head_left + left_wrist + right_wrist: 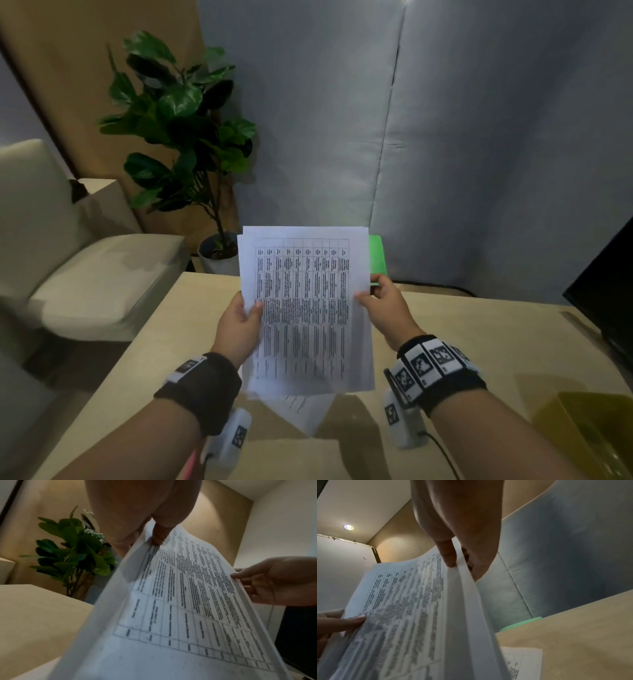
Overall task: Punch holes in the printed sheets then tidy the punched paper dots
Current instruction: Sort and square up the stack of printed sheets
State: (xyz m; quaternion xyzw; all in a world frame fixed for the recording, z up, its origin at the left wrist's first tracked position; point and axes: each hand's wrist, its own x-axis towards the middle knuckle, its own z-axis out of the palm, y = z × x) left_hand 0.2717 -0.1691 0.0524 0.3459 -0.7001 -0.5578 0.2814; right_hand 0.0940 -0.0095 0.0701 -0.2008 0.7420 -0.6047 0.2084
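Observation:
A stack of printed sheets (305,308) with a dense table on the top page is held up above the light wooden table (479,342). My left hand (239,318) pinches its left edge, thumb on the front; my right hand (383,305) pinches the right edge. The left wrist view shows the sheets (180,601) from below with the thumb on the top page. In the right wrist view the sheets (412,615) are gripped between thumb and fingers, their edges slightly fanned. Another printed sheet (305,411) lies flat on the table beneath. No hole punch is visible.
A green object (376,257) stands on the table behind the sheets. A yellow box (589,431) sits at the right front, a dark monitor (609,301) at the right edge. A potted plant (185,137) and a beige armchair (85,267) stand left of the table.

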